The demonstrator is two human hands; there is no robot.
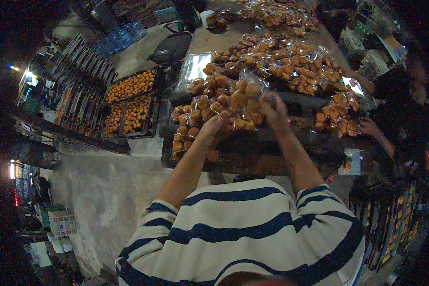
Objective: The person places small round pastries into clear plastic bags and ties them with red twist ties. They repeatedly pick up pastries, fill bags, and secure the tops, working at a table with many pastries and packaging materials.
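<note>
A clear plastic bag of small round golden-brown buns [244, 97] is between my hands at the table's near edge. My left hand [216, 127] is closed at the bag's lower left, with its fingertips partly hidden against the buns. On the bag's right side, my right hand [275, 113] is closed on the plastic, and a small dark spot shows at its fingers. More bagged buns [188, 131] lie directly left of my left hand, piled along the table edge.
Many filled bags [295, 66] cover the table beyond. Flat clear bags [195, 69] lie at its left, and a white cup [207, 19] stands farther back. Trays of buns [131, 88] stand left. At right, a co-worker's hand [371, 128] is by another bag [337, 114].
</note>
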